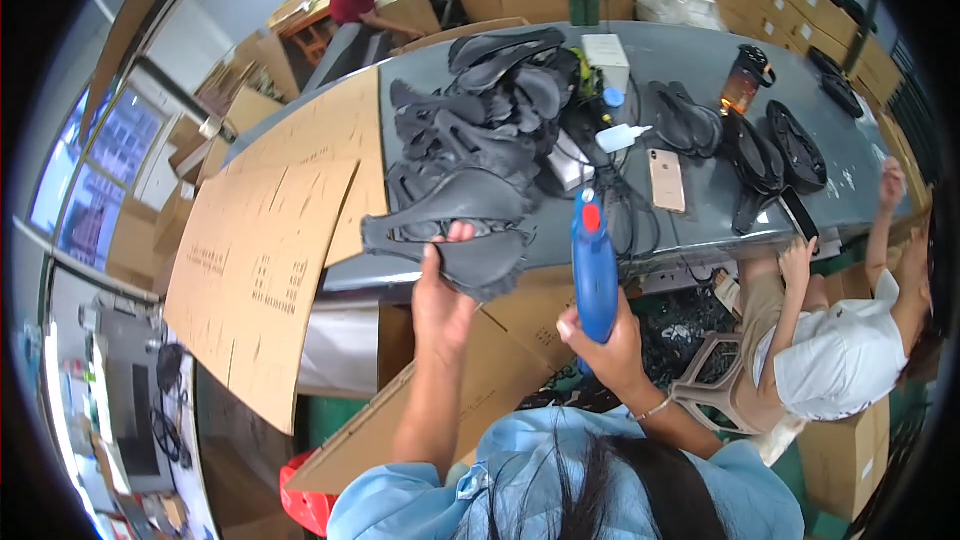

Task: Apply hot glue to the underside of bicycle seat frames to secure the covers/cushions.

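Both arms are being held out in front, bent at the elbows, and the two hands are kept well apart. On the left, the forearm (428, 410) is raised almost upright, tipped slightly to the right, and the left hand (446, 305) is curled in a grip: the thumb (430, 262) is pointed up, with fingertips (461, 231) bent just right of it (the rest of those fingers can't be seen). Over on the right, the forearm (680, 427) is slanted up and inward, the wrist is led leftward, and the right hand (620, 348) is wrapped in a firm fist, its thumb turned left.
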The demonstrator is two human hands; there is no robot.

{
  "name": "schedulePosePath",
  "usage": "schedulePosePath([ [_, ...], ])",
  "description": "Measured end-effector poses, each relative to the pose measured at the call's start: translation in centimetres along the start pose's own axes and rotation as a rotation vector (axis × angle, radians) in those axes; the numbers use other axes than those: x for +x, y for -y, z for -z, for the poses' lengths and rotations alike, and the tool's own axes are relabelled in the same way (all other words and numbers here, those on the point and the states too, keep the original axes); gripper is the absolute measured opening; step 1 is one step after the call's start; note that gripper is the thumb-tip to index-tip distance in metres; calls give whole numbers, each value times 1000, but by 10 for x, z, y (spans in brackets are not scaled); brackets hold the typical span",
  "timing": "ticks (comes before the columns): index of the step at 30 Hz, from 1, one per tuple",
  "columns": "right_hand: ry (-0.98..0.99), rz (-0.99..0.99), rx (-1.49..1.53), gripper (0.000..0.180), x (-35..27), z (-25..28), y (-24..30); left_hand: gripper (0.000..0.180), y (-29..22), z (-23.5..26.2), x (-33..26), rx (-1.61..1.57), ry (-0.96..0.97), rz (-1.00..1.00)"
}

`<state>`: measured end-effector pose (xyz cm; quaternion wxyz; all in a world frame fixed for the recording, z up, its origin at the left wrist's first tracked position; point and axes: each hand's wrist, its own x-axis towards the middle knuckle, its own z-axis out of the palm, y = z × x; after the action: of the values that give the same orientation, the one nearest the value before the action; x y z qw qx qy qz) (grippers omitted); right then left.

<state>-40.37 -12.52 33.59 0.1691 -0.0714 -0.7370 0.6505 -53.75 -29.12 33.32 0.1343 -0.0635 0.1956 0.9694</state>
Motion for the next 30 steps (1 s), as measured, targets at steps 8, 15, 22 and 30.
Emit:
schedulePosePath([
  [8, -51, 47, -9, 43, 11, -35, 19, 33, 20, 25, -106, 273, -72, 241],
  [15, 289, -36, -45, 53, 20, 9, 43, 40, -34, 14, -146, 1118, -146, -504],
  [22, 317, 127, -318, 56, 15, 8, 63, 30, -43, -12, -135, 653, -65, 19],
  [30, 411, 369, -623, 53, -48, -21, 55, 42, -16, -28, -138, 333, -131, -634],
])
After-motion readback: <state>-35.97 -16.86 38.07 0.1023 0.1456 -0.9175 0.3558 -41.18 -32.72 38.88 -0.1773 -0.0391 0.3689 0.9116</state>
